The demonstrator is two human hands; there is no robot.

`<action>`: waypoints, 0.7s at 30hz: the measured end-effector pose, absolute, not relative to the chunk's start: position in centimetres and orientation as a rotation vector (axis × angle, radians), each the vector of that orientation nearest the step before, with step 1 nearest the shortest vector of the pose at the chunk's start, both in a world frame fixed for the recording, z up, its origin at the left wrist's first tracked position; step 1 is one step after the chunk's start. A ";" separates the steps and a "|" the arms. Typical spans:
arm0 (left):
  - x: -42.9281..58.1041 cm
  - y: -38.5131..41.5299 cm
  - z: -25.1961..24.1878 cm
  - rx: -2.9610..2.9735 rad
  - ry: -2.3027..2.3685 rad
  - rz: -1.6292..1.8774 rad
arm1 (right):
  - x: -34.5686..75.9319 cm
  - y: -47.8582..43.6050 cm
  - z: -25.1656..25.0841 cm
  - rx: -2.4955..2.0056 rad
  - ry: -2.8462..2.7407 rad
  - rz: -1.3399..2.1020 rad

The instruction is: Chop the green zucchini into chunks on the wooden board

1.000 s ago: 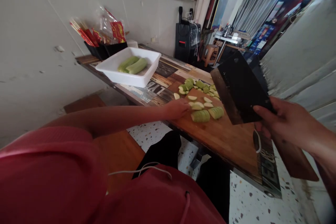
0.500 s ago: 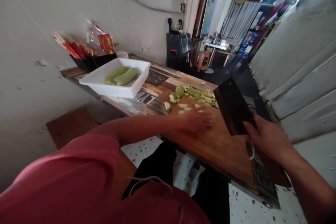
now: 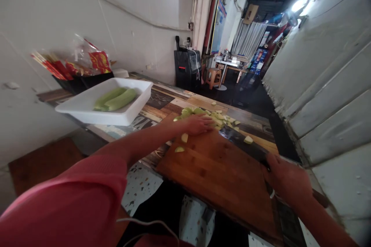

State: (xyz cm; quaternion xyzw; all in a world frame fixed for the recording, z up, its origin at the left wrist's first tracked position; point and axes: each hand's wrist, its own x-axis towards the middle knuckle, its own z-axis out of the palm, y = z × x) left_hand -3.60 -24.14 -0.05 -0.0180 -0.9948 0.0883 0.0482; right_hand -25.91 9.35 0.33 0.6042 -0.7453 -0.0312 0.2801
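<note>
My right hand is wrapped round the handle of a dark cleaver. The blade lies low along the far edge of the wooden cutting board, with one cut piece resting at it. Fingers stretched out, my left hand reaches to the board's far side and touches the heap of cut zucchini pieces, partly covering it. Two loose pieces, one of them a zucchini slice, lie near the board's left side.
A white plastic tray with two whole pale green zucchini stands on the table's left. Behind it are black holders with chopsticks and red packets. A black speaker stands beyond the table, and a wall runs along the right.
The cleaver has come down from upright to low at the board's far edge. My left hand has moved away from me, along with slices from the board, to the heap. The view has shifted.
</note>
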 end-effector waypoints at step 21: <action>-6.6 -20.1 2.3 0.058 -2.937 0.123 | -28.5 6.1 -0.7 1.988 -1.710 -0.055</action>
